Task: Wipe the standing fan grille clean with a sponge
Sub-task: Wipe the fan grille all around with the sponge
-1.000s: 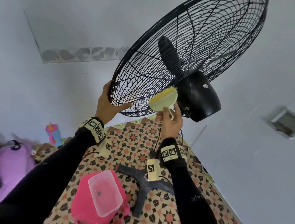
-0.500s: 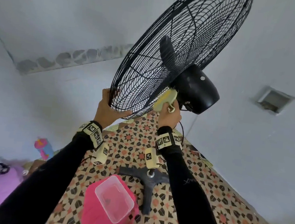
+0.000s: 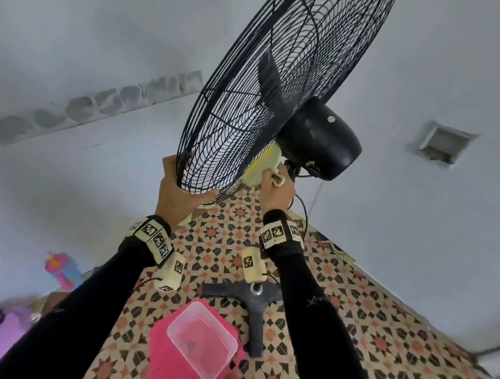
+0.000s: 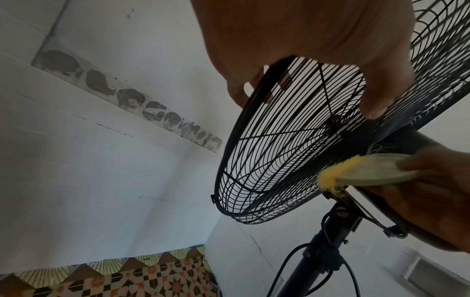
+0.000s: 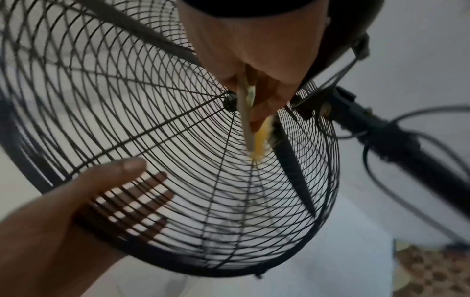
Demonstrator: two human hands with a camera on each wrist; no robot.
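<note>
The black fan grille (image 3: 268, 98) tilts upward, with the motor housing (image 3: 320, 138) behind it. My left hand (image 3: 187, 182) grips the grille's lower rim, thumb on the rear side and fingers on the front. My right hand (image 3: 276, 189) holds a pale green sponge (image 3: 260, 165) with a yellow face, pressed against the rear grille just below the motor. In the left wrist view the sponge (image 4: 368, 170) touches the grille wires (image 4: 279, 150). The right wrist view shows the sponge (image 5: 255, 138) edge-on between my fingers, with the left hand (image 5: 63, 221) at the rim.
The fan pole (image 4: 318, 261) and its cable run down to a cross-shaped base (image 3: 248, 298) on a patterned floor. A pink stool carrying a clear plastic box (image 3: 200, 339) stands close below my arms. Grey walls lie left and right.
My right hand has slid the sponge in toward the motor housing along the rear grille. My left hand keeps its grip on the rim. The head view has swung, so the fan looks more edge-on.
</note>
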